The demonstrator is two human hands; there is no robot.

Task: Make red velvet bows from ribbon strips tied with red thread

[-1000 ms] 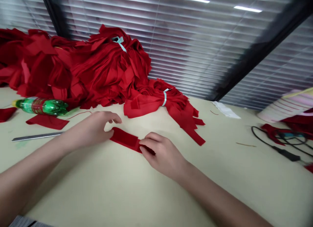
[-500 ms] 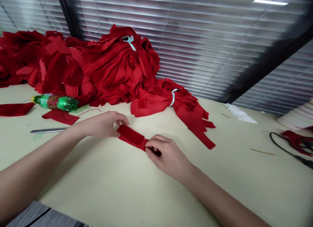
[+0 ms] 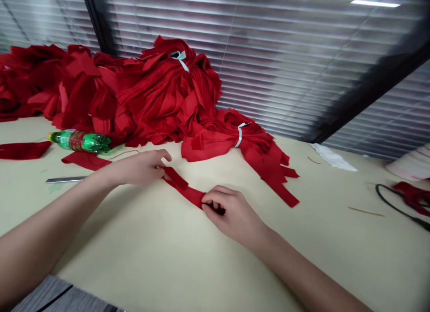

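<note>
A narrow red fabric strip lies on the cream table between my hands. My left hand pinches its far left end, where the cloth is folded over. My right hand is closed on the strip's right end, fingers curled over it and pressing it to the table. Behind them rises a big heap of red fabric pieces, with a tied bundle bound by a pale band lying just beyond the strip.
A green plastic bottle lies on its side at the left, beside a loose red piece and a metal ruler. A black cable and red scraps sit at the far right. Window blinds run behind the table.
The strip has been folded narrower, and its left end is now turned over under my left fingers. My right hand has stayed on the right end.
</note>
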